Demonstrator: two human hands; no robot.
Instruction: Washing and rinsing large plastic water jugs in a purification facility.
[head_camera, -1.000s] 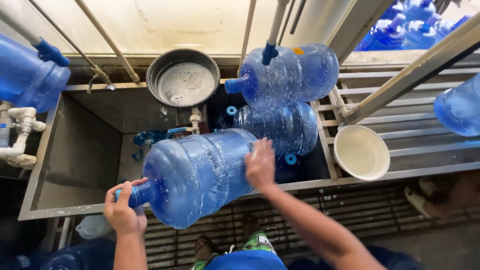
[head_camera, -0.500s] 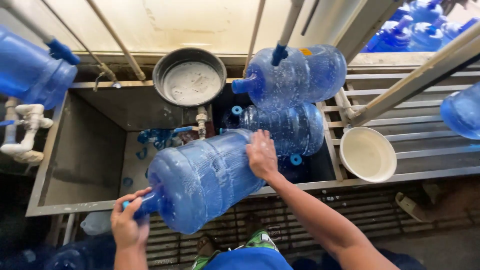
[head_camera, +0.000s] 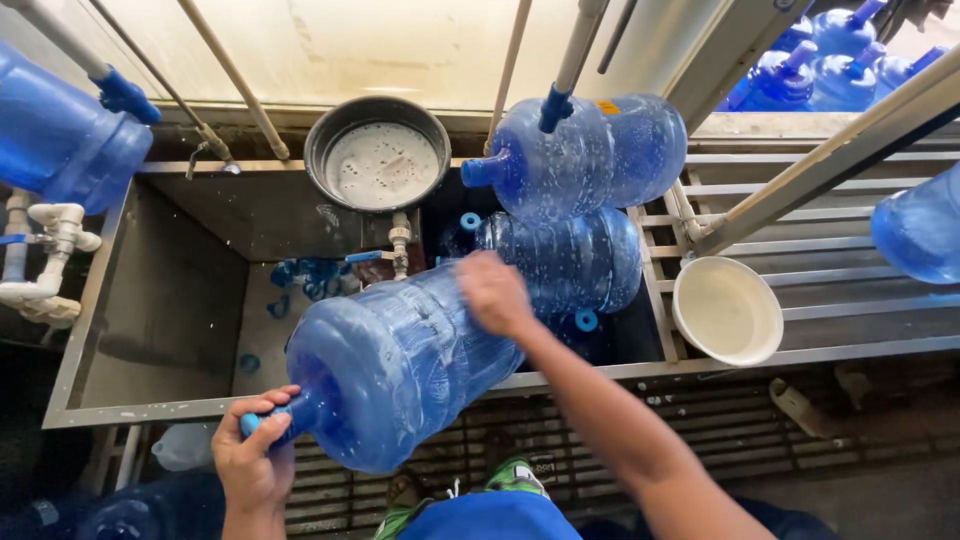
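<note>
Hands first: our left hand (head_camera: 256, 462) clamps the neck of the big blue water jug (head_camera: 400, 365) lying across the trough's (head_camera: 150, 410) near edge; right hand (head_camera: 493, 293) presses flat on its base. We'd keep it level, beyond the soapy basin (head_camera: 377, 150).

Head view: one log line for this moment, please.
left hand: grips neck of big blue jug | right hand: flat on jug's side | jug: on its side over steel trough edge

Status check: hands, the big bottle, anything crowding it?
Left hand grips the neck of the big blue bottle. Right hand rests on its side. Bottle lies tilted over the metal sink's rim. Two more bottles lie close behind.
</note>
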